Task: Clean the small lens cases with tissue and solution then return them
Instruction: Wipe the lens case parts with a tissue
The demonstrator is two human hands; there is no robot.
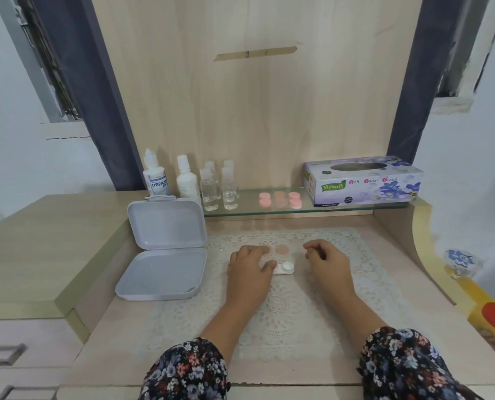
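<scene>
Left hand [249, 262]: rested on the lace mat [284, 327], fingers curled over one end of the white lens case [284, 268], grasping it; probably held so to steady the case while its lids were off.
Right hand [324, 256]: lay on the mat just right of the case, fingers loosely curled, grasping nothing visible; released, apparently ready to fetch tissue or solution.
Lens case: on the mat, half hidden under the left fingers; the free end, with a round white well or cap, stuck out toward the right hand. Open or closed: could not tell.
Pink cap [283, 249]: flat on the mat just beyond the left fingertips, apart from the case; likely put aside for cleaning.
Pink cases on shelf [280, 199]: on the glass shelf [356, 207], well beyond both hands; seemingly waiting their turn or already returned.
Tissue box [364, 180]: on the shelf, beyond and right of the right hand; no tissue pulled out yet.
Solution bottles [155, 177]: at the shelf's left end, beyond the left hand, next to clear small bottles [220, 186].
Grey box [165, 249]: open, lid raised, left of the left hand; stood between that hand and the solution, so a reach would need to pass over it.
</scene>
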